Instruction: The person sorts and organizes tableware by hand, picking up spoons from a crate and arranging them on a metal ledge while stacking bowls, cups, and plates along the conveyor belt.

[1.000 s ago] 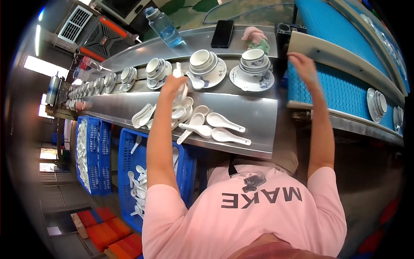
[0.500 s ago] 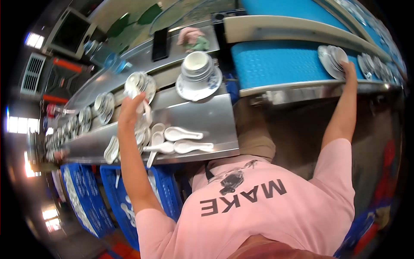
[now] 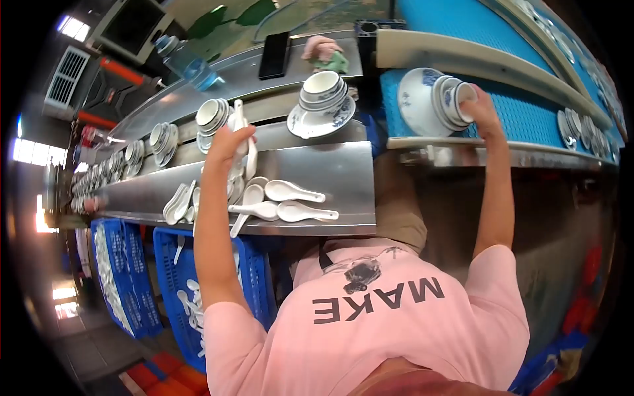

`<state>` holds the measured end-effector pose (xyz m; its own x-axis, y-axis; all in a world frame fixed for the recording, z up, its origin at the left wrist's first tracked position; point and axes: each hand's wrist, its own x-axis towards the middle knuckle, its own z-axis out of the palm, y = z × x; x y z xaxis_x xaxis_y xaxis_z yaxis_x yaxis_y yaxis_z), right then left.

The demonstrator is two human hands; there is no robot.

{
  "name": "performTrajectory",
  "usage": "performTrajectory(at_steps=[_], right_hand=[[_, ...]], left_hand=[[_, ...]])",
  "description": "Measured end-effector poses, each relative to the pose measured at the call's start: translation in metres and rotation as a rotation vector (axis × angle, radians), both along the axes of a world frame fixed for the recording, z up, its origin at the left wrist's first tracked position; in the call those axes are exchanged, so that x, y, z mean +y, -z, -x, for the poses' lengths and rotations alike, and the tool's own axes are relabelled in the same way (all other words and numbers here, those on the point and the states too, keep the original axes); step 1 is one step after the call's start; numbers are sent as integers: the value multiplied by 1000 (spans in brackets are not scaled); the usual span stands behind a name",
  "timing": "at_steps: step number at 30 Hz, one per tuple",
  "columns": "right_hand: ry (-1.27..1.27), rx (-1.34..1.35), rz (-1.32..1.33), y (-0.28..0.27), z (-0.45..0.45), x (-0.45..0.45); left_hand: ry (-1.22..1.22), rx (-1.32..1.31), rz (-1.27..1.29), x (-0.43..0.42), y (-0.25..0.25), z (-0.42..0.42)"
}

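My left hand is closed on white spoons, over a pile of white spoons on the steel table. At the blue conveyor belt, my right hand grips a tilted stack of bowls on a plate, its fingers at the top bowl's rim. Another bowl-and-plate stack sits upright between my hands. Close behind my left hand stands a further stack, partly covered by the hand and spoons.
Along the steel table a row of bowl stacks runs left. A phone, a water bottle and cloths lie behind. Blue crates of spoons stand below. More dishes sit on the right belt.
My right hand went from above the near end of the belt to the dishes farther right, took hold of a stack, and has brought it left. My left hand keeps the spoons. The view has turned right.
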<state>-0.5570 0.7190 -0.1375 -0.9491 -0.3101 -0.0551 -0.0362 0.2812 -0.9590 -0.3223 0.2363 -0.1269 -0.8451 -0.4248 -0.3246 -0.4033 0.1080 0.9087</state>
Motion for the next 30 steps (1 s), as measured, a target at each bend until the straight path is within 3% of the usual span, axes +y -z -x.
performTrajectory(at_steps=[4,6,10,16,18,21,24,28,30], right_hand=[[-16,78,58,9,-30,-97],[-23,395,-81,19,-35,-131],[26,360,-202,24,-44,-184],[-170,331,-189,40,-39,-208],[-214,246,-154,23,-34,-195],[4,446,25,18,-17,-147],[259,452,-73,28,16,-55],[642,559,-779,47,62,98],[753,513,-971,43,71,157]], left_hand=[[-122,91,-113,-1,-1,1],[-188,93,-164,-8,4,4],[-376,212,-295,-15,16,7],[-454,149,-402,-22,13,-2],[-436,84,-416,-23,8,-9],[-441,124,-380,-30,14,-14],[-376,236,-425,-49,26,-17],[-385,202,-526,-47,6,-20],[-360,117,-435,-30,-15,-22]])
